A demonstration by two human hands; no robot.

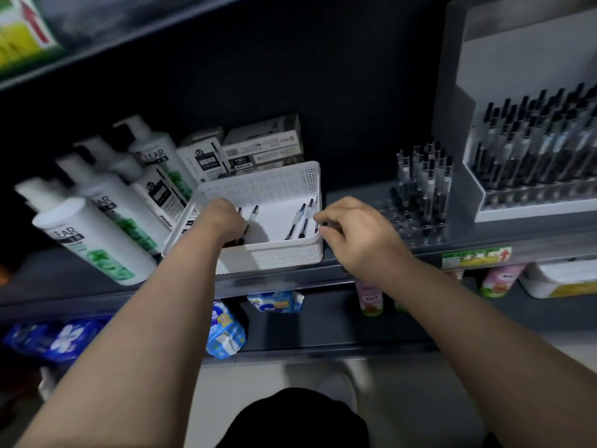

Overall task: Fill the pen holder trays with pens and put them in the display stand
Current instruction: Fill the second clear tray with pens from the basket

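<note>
Dim grey shop shelving held everything. Fingers of the left hand (223,221) curled round a few pens (235,240) inside a white perforated basket (274,185). The right hand (358,234) bent its fingers at the basket's right rim; whether they gripped anything could not be told. Right of it stood a partly filled clear pen holder tray (416,227), then the display stand (517,211). Shampoo bottles (97,234) lay left.

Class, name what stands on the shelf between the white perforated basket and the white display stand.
In the head view, a clear plastic pen holder tray, partly filled with upright black pens, stands between them.
</note>
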